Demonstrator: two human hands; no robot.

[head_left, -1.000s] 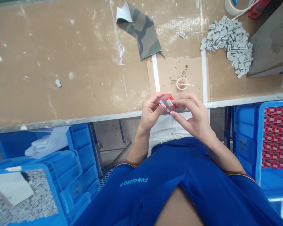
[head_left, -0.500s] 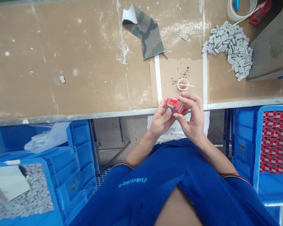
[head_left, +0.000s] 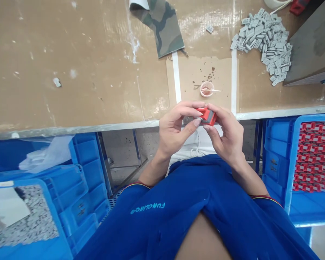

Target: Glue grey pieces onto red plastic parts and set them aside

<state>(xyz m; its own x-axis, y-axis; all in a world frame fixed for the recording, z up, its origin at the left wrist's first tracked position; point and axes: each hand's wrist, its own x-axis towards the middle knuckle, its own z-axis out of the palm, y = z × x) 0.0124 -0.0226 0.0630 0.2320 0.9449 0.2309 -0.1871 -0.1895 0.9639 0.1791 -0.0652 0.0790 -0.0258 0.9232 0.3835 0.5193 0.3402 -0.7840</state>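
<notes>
head view, workbench, one moment.

item: red plastic piece (head_left: 206, 116), small and blocky, with a grey strip across its face, held in the air just over the bench's front edge. the fingers hide much of it, so its exact form is hard to make out.

left hand (head_left: 174, 130): fingers (head_left: 185, 109) curled over the piece from one side, thumb against its near face. right hand (head_left: 226, 139): fingers (head_left: 215, 112) closed on the opposite end. both sets are clamped on the piece.

bench (head_left: 70, 65): brown, scuffed, white-spotted surface with a pale metal front edge (head_left: 70, 127). on it: a cardboard patch (head_left: 200, 72) between two white tape strips (head_left: 176, 77); a small clear cup (head_left: 207, 89) with brownish contents and a thin stick, on that patch; a camouflage fabric strip (head_left: 162, 29), cut off by the top edge; a loose heap of small grey rectangular tags (head_left: 262, 45); a dark grey slab (head_left: 311, 43), partly out of frame.

below the bench: a blue plastic crate (head_left: 276, 162) packed with red-and-white pieces (head_left: 315, 155); a second blue crate (head_left: 70, 206) of small grey pieces (head_left: 24, 227), partly under a white sheet (head_left: 8, 206) and cut off by the frame.
</notes>
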